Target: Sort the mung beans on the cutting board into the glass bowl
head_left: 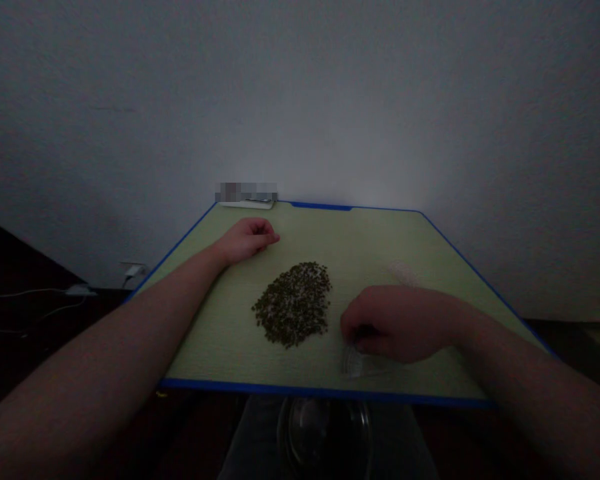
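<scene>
My left hand [249,240] rests on the table's left side, its fingers curled and thumb against the index finger; nothing shows in it. In the middle lies a flat pile of small green-brown seeds or beans [290,310], with pale grains among them. My right hand [397,323] is just right of the pile, fingers bent down and pinched together; what they hold, if anything, is hidden. Below its fingertips sits a clear plastic piece [359,365], partly covered by the hand. A faint patch of whitish grains [403,272] lies behind the right hand.
The pale table [370,233] has a blue edge. A white flat object [247,204] stands at its back left corner, partly blurred out. A glass vessel or lid [325,433] rests on my lap below the front edge. A plug [134,270] and cables are at left.
</scene>
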`<state>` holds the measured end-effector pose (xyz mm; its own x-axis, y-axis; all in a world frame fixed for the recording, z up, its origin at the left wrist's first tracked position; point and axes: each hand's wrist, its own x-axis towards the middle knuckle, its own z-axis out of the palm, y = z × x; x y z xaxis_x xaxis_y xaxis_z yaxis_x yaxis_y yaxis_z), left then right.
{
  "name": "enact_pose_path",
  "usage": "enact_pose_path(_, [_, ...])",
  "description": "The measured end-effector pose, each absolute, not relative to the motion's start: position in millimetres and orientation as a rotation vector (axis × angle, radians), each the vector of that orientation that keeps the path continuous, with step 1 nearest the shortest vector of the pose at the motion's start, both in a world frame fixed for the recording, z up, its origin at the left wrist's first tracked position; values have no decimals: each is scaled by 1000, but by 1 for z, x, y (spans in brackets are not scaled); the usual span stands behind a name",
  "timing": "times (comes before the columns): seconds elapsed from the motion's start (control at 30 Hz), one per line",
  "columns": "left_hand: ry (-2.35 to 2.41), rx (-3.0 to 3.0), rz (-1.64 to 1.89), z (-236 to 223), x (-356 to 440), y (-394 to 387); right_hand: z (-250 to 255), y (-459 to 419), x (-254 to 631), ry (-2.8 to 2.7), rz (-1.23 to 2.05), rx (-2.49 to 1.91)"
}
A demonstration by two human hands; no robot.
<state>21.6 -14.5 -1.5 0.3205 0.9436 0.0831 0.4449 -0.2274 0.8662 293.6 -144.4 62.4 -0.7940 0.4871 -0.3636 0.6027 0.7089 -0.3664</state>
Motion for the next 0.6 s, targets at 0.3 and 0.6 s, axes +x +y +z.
enact_pose_path(0.3, [1220,1838,820,-2,20,-14,53,-106,319,2709,-336,1302])
enact_pose_path(0.6, [1221,1830,825,-2,21,-15,26,-77,307,2740,-22,1774])
